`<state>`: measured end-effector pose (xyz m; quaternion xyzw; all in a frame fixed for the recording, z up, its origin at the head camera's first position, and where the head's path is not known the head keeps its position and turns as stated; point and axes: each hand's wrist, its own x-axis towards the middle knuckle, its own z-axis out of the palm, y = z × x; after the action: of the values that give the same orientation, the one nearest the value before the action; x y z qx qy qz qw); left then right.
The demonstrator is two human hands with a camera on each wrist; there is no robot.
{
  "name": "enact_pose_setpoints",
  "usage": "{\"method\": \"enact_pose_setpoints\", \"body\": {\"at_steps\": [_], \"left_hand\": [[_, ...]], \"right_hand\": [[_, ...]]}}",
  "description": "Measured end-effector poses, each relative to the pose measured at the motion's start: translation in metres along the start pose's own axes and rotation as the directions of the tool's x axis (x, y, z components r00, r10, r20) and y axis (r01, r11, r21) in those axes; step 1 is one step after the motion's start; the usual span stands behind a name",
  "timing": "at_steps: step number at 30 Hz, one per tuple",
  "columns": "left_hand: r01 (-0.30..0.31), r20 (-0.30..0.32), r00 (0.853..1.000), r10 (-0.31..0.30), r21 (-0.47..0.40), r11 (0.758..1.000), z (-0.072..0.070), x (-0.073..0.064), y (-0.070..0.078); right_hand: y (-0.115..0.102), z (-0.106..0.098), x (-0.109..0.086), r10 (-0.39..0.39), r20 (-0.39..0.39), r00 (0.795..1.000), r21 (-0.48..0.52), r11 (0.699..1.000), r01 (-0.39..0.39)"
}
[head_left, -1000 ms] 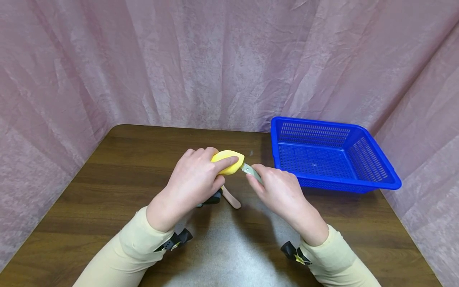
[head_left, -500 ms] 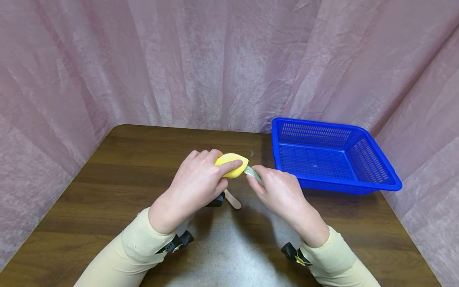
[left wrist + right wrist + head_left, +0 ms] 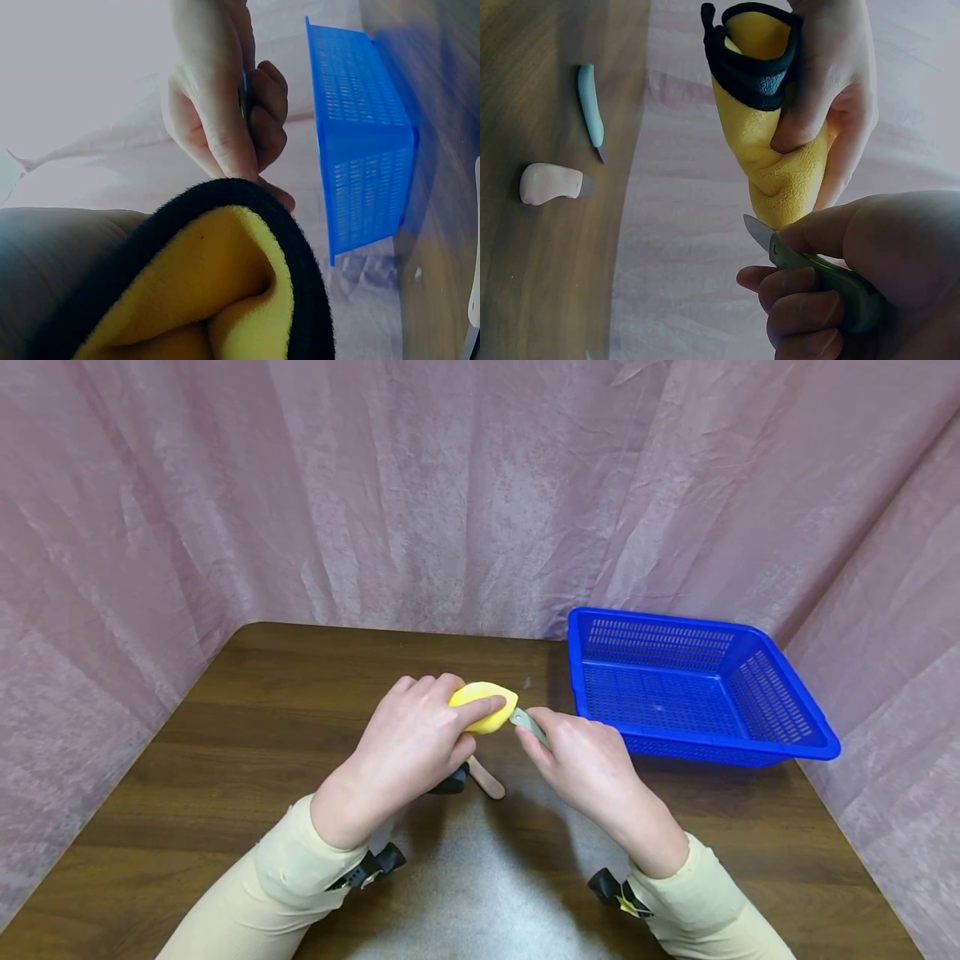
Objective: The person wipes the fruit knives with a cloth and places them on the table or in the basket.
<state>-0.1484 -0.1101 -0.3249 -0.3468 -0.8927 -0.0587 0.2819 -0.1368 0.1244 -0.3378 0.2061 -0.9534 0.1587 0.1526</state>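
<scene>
Above a wooden surface (image 3: 300, 672), a green-handled knife (image 3: 832, 277) is gripped in the curled fingers (image 3: 801, 313) of the right hand (image 3: 585, 756), its length slanted forward-left, blade (image 3: 758, 232) pointed toward a black-edged yellow cloth (image 3: 754, 142) held in the left hand (image 3: 408, 735). Below, a pink-handled knife (image 3: 553, 184) and a blue-handled knife (image 3: 591, 109) are seen; to the right, a blue basket (image 3: 693, 738) is set.

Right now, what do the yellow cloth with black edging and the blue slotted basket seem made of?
The cloth: probably microfibre or fleece, matte, with visible fuzz. The basket: likely moulded plastic, smooth and slightly shiny, with evenly slotted walls.
</scene>
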Motion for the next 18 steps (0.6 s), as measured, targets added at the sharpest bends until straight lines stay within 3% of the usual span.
{"method": "enact_pose_setpoints", "body": {"at_steps": [18], "left_hand": [[0.027,0.001,1.0,-0.027,0.002,1.0,0.0019,-0.0023,-0.008]], "right_hand": [[0.0011,0.0,-0.0008,-0.006,-0.004,1.0,-0.006,1.0,0.006]]}}
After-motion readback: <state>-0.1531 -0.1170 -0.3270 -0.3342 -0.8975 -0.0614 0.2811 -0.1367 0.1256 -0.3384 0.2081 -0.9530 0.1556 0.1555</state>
